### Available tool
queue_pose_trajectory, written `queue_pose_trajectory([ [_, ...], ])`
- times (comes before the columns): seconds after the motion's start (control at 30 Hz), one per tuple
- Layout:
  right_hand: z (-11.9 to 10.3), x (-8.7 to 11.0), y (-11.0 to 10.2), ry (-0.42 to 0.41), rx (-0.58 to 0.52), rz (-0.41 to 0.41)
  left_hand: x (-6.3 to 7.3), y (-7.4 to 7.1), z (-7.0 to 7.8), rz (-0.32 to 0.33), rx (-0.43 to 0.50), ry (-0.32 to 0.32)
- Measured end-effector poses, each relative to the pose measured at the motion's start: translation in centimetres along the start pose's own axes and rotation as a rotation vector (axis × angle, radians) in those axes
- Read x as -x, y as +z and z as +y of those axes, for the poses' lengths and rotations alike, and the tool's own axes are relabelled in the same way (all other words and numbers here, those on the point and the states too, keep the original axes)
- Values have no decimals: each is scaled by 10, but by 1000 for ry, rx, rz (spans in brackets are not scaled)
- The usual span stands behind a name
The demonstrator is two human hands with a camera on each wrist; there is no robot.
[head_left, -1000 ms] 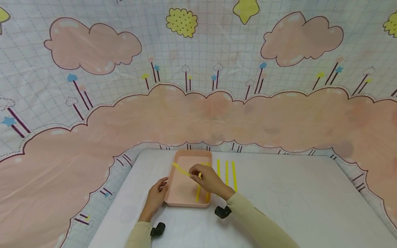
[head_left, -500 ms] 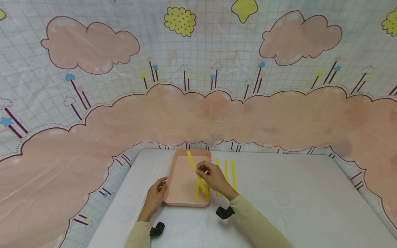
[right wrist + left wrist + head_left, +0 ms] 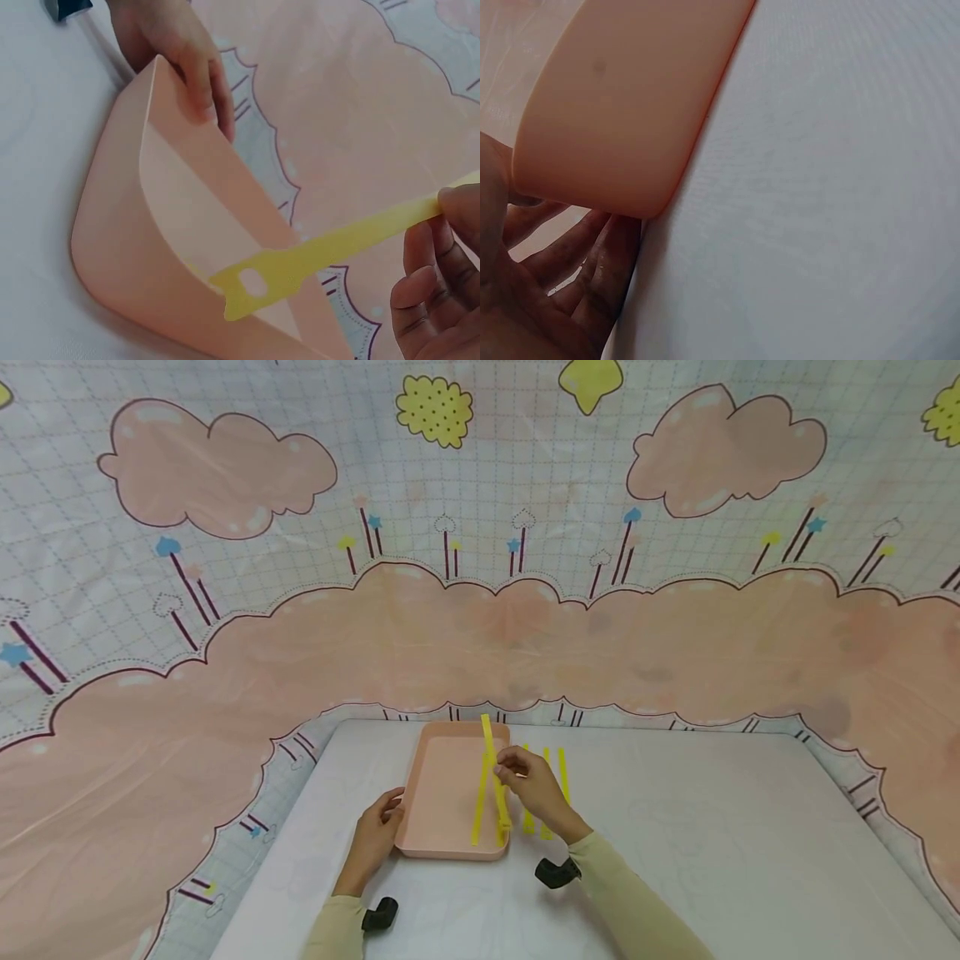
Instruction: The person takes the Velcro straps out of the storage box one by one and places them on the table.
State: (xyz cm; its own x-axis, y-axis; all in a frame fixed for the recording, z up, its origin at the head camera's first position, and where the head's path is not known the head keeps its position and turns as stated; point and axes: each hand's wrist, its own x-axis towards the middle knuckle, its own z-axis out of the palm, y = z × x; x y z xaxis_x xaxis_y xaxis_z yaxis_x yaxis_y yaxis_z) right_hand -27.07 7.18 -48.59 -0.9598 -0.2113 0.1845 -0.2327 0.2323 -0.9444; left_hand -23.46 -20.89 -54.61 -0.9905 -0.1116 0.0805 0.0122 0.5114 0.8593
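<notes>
A pink tray lies on the white table, with yellow straps along its right side. My right hand pinches another yellow strap, a cable tie with a slotted head, between thumb and fingers. In the right wrist view its slotted head overlaps the tray's rim, while the other end runs past the fingers out of frame. My left hand rests at the tray's left side; in the left wrist view its fingers lie against the tray near a corner, their tips hidden behind the wall.
Several yellow straps lie side by side on the table right of the tray, partly hidden by my right hand. A patterned backdrop rises behind the table. Black wrist cameras sit by both cuffs.
My right hand has moved right with the strap, which has swung from slanting left to nearly lengthwise over the tray's right side. The left hand stays in place.
</notes>
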Motion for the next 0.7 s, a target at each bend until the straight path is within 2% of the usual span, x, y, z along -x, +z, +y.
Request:
queue_pose_trajectory([
  [0.17, 7, 2, -6, 63, -33, 32, 0, 0, 0, 2, 0, 5],
  [0.47, 12, 7, -22, 102, -136, 74, -1, 0, -1, -1, 7, -3],
  [0.7, 19, 9, -34, 123, -164, 99, -1, 0, -2, 7, -1, -5],
])
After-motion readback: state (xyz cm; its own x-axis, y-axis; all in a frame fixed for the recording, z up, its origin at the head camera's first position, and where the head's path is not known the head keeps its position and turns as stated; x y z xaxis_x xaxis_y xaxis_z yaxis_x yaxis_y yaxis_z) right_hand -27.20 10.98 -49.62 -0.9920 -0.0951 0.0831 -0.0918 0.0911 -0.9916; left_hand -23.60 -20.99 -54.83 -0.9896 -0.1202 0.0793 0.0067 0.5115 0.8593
